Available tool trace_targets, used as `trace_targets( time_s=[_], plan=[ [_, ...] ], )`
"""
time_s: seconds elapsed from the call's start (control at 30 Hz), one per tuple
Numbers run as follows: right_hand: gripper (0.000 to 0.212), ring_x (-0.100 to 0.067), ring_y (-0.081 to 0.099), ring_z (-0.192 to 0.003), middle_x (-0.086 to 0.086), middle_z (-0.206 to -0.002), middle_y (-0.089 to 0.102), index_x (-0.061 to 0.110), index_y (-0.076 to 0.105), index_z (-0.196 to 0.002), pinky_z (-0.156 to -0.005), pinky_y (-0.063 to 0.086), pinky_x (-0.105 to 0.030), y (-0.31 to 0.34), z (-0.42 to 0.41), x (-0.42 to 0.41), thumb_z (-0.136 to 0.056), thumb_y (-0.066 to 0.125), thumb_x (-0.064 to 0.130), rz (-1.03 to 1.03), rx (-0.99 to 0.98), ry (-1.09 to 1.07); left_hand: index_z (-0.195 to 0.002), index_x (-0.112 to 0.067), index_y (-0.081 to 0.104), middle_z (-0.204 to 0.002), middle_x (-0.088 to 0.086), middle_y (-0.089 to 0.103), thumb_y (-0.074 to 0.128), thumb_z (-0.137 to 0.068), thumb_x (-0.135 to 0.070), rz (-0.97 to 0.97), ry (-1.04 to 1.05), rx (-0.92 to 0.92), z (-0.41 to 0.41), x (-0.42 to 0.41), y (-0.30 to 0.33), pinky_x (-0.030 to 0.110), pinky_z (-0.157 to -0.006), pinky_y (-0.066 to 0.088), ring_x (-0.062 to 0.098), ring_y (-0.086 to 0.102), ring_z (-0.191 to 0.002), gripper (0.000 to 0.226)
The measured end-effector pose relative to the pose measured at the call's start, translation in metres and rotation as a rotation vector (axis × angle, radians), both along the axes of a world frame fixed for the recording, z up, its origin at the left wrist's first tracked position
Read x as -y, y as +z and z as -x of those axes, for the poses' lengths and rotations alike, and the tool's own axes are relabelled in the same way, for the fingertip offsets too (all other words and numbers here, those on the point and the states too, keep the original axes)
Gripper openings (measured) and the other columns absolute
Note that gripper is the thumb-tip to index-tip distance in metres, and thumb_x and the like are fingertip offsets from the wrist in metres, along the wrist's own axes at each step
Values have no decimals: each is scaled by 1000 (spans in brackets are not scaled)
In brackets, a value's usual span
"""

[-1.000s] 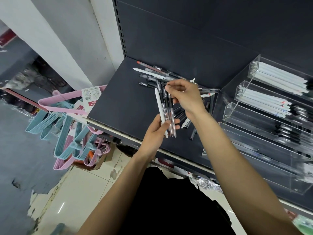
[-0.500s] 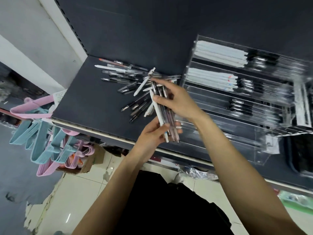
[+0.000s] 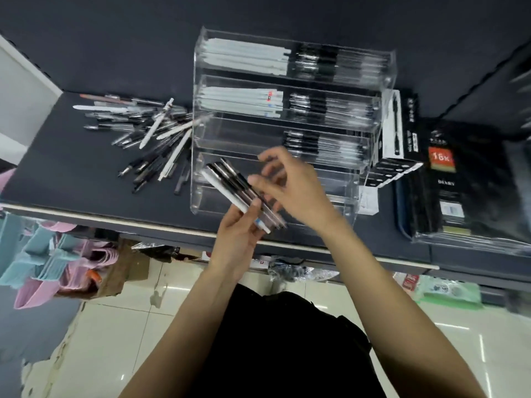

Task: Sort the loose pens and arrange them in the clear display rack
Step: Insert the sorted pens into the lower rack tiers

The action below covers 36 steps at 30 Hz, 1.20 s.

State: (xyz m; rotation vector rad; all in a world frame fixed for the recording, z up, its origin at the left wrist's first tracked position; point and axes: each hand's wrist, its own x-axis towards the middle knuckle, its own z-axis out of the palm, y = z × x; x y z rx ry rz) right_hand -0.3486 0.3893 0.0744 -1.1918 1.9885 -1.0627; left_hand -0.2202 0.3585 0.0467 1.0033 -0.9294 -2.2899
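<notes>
Head view: both hands point(image 3: 238, 237) grip pen bundle point(image 3: 238, 191) before rack point(image 3: 287, 145).

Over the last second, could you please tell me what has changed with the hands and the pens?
Both hands carried the bundle of pens rightward, away from the loose pile, to the front of the clear display rack. The left hand grips the bundle throughout; the right hand, which pinched its top end a second ago, now touches it lower, fingers blurred. The loose pile on the shelf and the rack's filled upper tiers look unchanged.
</notes>
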Motion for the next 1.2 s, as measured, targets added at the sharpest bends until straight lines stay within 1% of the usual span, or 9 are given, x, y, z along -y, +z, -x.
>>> trace_targets(
  time_s=[0.13,0.23,0.33,0.4,0.47,0.6,0.77,1.03,1.2],
  plan=[
    [14,-6,56,-74,6,-86,62,19,69,-91,-70,48,-22,-13,5,-41,-80,73,28,14,-140,-65,-96,-14,65,-82,4,69,52,-96,-12,222,-37,166,12,-17,-9,30,-72,53,16,65,-77,13],
    [10,-5,57,-74,4,-86,63,19,69,-85,-71,45,-16,-18,15,-57,-79,75,23,-10,-46,-113,-99,-23,66,-86,2,71,57,-94,-15,442,-98,291,19,-33,-17,34,-79,52,14,66,-84,13],
    [7,1,56,-80,8,-92,61,20,64,-84,-73,40,-8,-15,26,-64,-83,71,19,-7,100,-115,-99,-19,67,-85,8,72,57,-94,-13,512,-97,292,26,-40,-19,49,-87,52,22,68,-84,13],
    [7,-2,60,-83,10,-90,63,22,60,-86,-77,45,-12,-10,37,-64,-87,66,18,39,160,-144,-103,-14,65,-91,5,73,53,-95,-10,420,-17,211,30,-39,-14,49,-86,54,25,69,-87,15],
    [5,-9,66,-80,3,-87,68,20,60,-89,-79,52,-22,-1,52,-60,-89,64,17,85,154,-186,-112,-12,61,-106,3,72,48,-97,-10,232,98,118,29,-32,-12,34,-81,56,25,69,-97,20],
    [15,-17,67,-81,2,-89,71,13,64,-99,-75,55,-37,-1,71,-44,-90,64,25,-6,-515,-12,-115,-15,58,-113,-1,70,45,-100,-12,73,285,126,12,-12,-23,34,-89,54,20,67,-104,21],
    [16,-27,65,-87,-4,-97,69,12,59,-103,-71,50,-35,-32,64,-20,-96,54,25,-229,-810,250,-109,-16,59,-102,-3,73,45,-99,-10,80,339,115,0,-3,-30,28,-82,55,18,70,-97,18],
    [10,-23,64,-82,-4,-87,68,13,66,-91,-71,49,-34,-41,75,-24,-94,58,18,-337,-785,202,-111,-14,59,-104,-3,72,44,-100,-11,29,344,166,-3,-5,-32,33,-88,55,18,70,-96,19],
    [14,-23,65,-92,-5,-94,71,13,72,-97,-84,51,-39,-37,82,-27,-93,59,17,-385,-681,224,-115,-13,58,-107,-2,71,43,-100,-11,5,291,130,-3,-2,-28,31,-86,56,20,69,-100,21]
  ],
)
